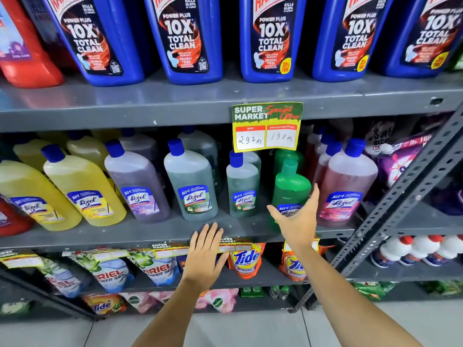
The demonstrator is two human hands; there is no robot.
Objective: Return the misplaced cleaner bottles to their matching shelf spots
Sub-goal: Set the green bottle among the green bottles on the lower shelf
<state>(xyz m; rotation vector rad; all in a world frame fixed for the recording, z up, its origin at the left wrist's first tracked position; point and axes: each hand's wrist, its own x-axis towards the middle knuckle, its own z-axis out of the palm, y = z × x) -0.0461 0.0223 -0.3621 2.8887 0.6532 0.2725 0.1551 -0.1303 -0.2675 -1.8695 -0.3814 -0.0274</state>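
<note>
On the middle shelf (150, 234) stand Lizol cleaner bottles in colour groups: yellow (82, 186), purple (136, 181), grey-green (191, 181), a smaller grey-green one (242, 184), a bright green bottle (292, 186) and pink (347, 181). My right hand (297, 219) is spread open right in front of the bright green bottle's lower label, fingers apart, thumb out to the left, not closed around it. My left hand (204, 256) hovers flat and open at the shelf's front edge, below the grey-green bottles, holding nothing.
Large blue Harpic bottles (271, 38) fill the top shelf, with a red bottle (27, 53) at far left. A yellow-green price tag (266, 126) hangs over the middle shelf. Detergent pouches (246, 259) sit below. A perforated metal brace (400, 201) slants across the right side.
</note>
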